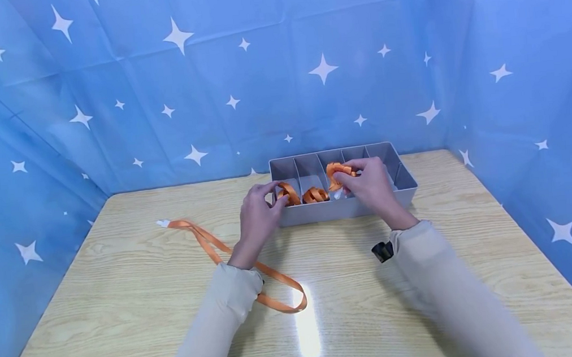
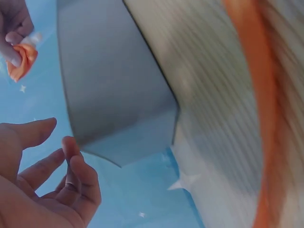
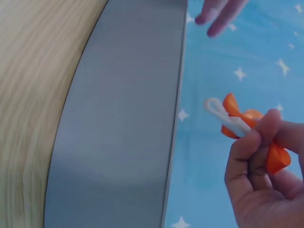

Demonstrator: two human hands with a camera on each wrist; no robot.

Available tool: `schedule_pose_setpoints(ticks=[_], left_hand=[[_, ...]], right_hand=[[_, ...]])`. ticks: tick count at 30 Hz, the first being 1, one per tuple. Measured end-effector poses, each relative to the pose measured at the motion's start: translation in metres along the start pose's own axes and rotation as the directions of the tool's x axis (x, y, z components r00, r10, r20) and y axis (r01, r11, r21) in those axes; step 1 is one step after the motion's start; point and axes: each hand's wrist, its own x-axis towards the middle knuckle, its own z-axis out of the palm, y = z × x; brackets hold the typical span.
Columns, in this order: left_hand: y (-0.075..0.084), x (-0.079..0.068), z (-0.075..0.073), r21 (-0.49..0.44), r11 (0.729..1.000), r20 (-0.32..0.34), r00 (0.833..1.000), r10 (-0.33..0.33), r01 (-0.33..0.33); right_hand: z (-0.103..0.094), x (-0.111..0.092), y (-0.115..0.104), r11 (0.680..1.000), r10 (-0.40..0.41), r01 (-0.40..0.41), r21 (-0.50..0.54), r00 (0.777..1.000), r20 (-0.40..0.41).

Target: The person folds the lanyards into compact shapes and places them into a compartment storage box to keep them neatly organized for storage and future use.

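Observation:
My right hand point(image 1: 370, 182) pinches a folded orange lanyard point(image 1: 335, 173) over the middle of a grey divided box point(image 1: 340, 210). Its white plastic clip point(image 3: 221, 111) sticks out past the fingertips in the right wrist view. At the box's left end is my left hand point(image 1: 260, 212), thumb and forefinger apart, fingertips right at the corner of the rim. Nothing shows between its fingers in the left wrist view. One coiled orange lanyard point(image 1: 289, 193) lies in the leftmost compartment, partly behind that hand. Another coiled lanyard point(image 1: 315, 195) sits in the compartment beside it.
A loose orange lanyard point(image 1: 287, 280) with a white end point(image 1: 163, 223) stretches across the wooden table point(image 1: 123, 306), passing beneath my left forearm. Behind the box hangs a blue curtain point(image 1: 257, 79) with white stars, which also lines both sides.

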Motion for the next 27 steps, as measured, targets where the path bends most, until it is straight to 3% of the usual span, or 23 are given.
schedule_pose_setpoints(ticks=[7, 16, 27], left_hand=[[-0.01, 0.002, -0.001, 0.0, 0.997, 0.053, 0.996, -0.075, 0.076], [-0.014, 0.003, -0.001, -0.029, 0.994, 0.093, 0.991, -0.1, 0.103], [-0.014, 0.003, 0.001, -0.067, 0.99, 0.099, 0.988, -0.121, 0.128]], right_hand=[[-0.004, 0.01, 0.003, 0.993, 0.078, -0.075, -0.092, 0.997, 0.022], [-0.002, 0.02, 0.007, 0.982, 0.14, -0.139, -0.129, 0.99, 0.001], [0.008, 0.025, 0.018, 0.964, 0.076, -0.07, -0.257, 0.997, 0.012]])
